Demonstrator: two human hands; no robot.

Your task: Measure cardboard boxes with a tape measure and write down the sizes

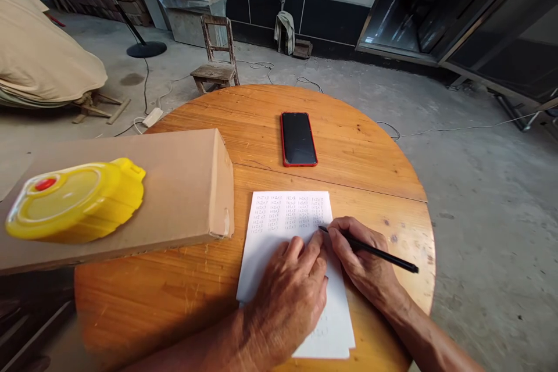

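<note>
White sheets of paper [288, 267] lie on the round wooden table, their upper part covered with columns of small handwritten figures. My right hand [366, 258] is closed around a black pen [383, 254], whose tip touches the sheet near the right-hand column. Across the middle of the paper rests my left hand [290, 290], palm down, holding nothing, with its index finger stretched toward the pen tip. The left hand covers part of the page below the writing. A second sheet shows under the lower edge.
A phone [299, 139] in a red case lies beyond the paper on the table [349, 128]. At left, a cardboard box [183, 186] overhangs the table edge, with a yellow plastic case [82, 197] on top. A small wooden chair [217, 70] stands behind.
</note>
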